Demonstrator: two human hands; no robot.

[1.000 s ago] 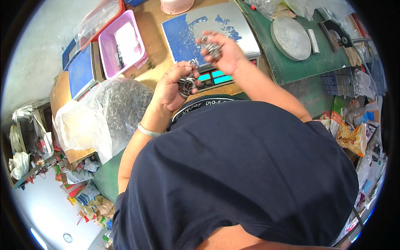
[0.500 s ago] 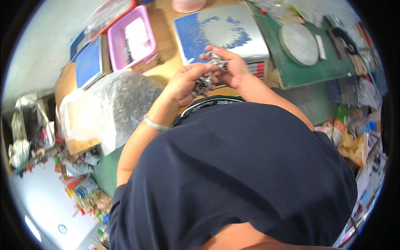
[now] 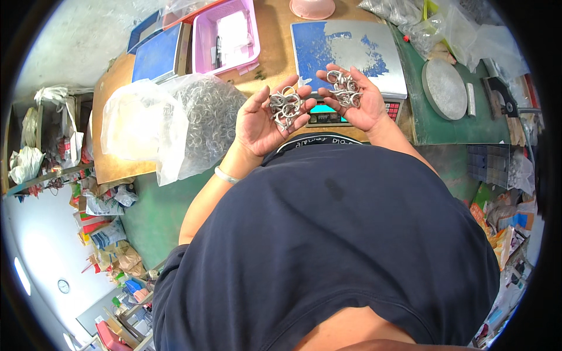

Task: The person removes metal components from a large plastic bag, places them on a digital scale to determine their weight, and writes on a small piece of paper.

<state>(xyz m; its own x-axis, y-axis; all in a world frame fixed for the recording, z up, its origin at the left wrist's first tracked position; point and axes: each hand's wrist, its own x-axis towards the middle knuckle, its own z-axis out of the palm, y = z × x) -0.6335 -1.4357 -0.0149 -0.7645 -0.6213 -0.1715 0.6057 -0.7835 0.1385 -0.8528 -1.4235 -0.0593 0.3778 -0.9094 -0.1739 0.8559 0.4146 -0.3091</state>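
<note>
My left hand [image 3: 255, 130] is palm up with its fingers loosely curled, cradling a small heap of silver metal rings [image 3: 286, 107]. A second heap of metal rings [image 3: 345, 89] rests in my right hand [image 3: 370, 109], also palm up and apart from the left. Both hands hover over the near edge of a weighing scale [image 3: 305, 50] with a worn blue and silver top. Its lit display [image 3: 325, 109] shows between my hands, and red keys [image 3: 393, 109] show beside my right wrist. Left of my left hand, a clear plastic bag [image 3: 212, 108] is full of similar rings.
A pink-purple plastic basket [image 3: 202, 44] holds papers and dark pens. Beside it is a blue-topped box [image 3: 155, 59]. A pink bowl [image 3: 312, 8] sits behind the scale. On the green surface [image 3: 404, 55] at right lie a round grey disc [image 3: 443, 88] and plastic bags [image 3: 462, 44].
My hands were close together with rings between the fingers. Now they are spread apart, palms up, each with its own heap. The view has shifted, and the scale's display now shows.
</note>
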